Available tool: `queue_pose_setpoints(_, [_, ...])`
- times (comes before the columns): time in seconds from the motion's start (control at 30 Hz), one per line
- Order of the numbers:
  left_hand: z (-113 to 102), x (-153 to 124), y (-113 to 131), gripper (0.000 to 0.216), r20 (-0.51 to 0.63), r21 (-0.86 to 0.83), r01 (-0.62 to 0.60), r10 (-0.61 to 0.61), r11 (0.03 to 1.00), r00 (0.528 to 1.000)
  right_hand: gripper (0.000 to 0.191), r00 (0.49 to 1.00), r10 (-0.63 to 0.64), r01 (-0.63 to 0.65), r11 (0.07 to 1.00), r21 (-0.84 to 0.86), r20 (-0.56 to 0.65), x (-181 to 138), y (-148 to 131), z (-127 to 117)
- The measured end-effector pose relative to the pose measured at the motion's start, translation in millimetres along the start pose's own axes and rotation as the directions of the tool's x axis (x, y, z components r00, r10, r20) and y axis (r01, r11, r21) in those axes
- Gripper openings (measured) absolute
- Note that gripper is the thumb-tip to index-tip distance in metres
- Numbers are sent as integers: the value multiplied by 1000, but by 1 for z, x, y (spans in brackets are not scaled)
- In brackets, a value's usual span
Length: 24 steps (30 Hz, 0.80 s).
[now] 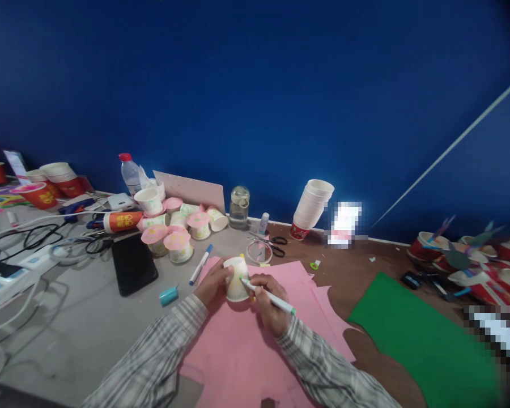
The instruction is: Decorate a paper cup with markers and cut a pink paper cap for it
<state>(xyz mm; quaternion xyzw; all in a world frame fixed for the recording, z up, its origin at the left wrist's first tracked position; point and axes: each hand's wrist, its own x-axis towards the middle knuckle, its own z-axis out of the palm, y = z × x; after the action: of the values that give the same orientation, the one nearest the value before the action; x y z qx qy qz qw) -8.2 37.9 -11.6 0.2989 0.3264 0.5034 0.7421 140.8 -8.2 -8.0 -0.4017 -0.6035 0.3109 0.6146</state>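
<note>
The left hand (215, 288) grips a white paper cup (237, 288) by its side, fingers curled around it, while the right hand (274, 306) pinches a white-barrelled marker (277, 301), its tip at the cup's wall. The cup is in front of the person, over overlapping sheets of pink paper (225, 351).

Pale yellow and green marks already cover part of the wall and white patches remain; the far side is hidden, so how much is left bare cannot be told. Beyond, to the left, a cluster of patterned cups (181, 253), several topped with pink discs (177, 238), looks further along.

A blue-capped marker (200, 264) lies just beside the paper's left edge, near a black smartphone (131, 263). Behind the cup are scissors (277, 246), a glue stick (263, 223) and a leaning stack of paper cups (310, 207); green paper (425, 345) lies right. Nothing blocks the marker's tip, though the left fingers cover some of the wall.
</note>
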Motion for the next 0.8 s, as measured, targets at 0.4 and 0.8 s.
queue_pose_setpoints(0.4, [0,1,1,48,-19,-31,-48,48,998,999,17,995,89,-87,995,43,-41,0,-6,-2])
queue_pose_setpoints(0.8, [1,1,0,47,-32,-25,-65,64,998,997,15,1000,16,-16,999,-36,-1,0,-4,0])
